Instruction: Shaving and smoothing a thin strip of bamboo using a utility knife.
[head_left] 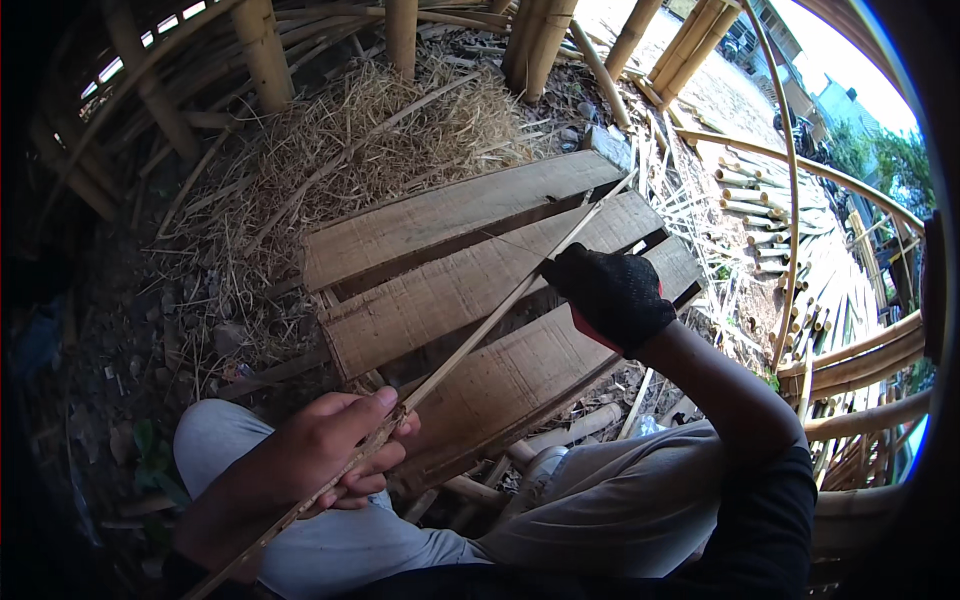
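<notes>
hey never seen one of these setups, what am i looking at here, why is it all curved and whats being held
There's no robot: a person works with their own hands. This single picture comes from a fisheye camera on their head, looking down, so straight edges bend.

The bare left hand grips a long, thin bamboo strip. The right hand, in a black glove, is closed at the strip farther along; whether it also holds a tool is unclear.

The strip crosses over three wooden boards with gaps between them. Beyond is a heap of straw-like shavings; at right, cut bamboo poles lie outside.
</notes>
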